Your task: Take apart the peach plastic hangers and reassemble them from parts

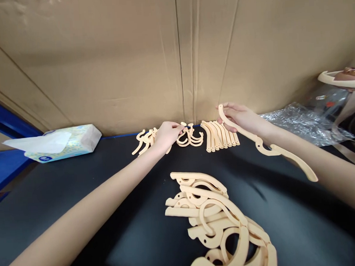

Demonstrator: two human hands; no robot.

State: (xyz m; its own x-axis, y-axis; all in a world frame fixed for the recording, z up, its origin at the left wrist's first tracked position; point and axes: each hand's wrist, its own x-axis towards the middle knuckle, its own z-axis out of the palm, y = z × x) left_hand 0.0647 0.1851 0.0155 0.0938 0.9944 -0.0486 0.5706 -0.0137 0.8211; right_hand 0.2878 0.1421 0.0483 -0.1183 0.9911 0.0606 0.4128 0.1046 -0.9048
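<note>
At the far edge of the table my left hand (167, 135) is closed, its fingertips pinching the end of a beige plastic hanger hook (182, 142). More hooks (197, 141) lie right beside it. My right hand (242, 119), raised off the table, grips a beige hanger body (251, 135) by one end; its curved arms stretch out towards the lower right. Between my hands, a row of loose hanger arms (216, 136) lies side by side. Left of my left hand are other curved hanger parts (146, 141), partly covered by that hand.
Nearest me, a heap of folded beige hangers (218, 214) lies on the black table (135, 232). A tissue pack (76, 143) stands at the back left. Crumpled clear plastic (306, 121) lies at the right. Brown cardboard (116, 64) walls off the back.
</note>
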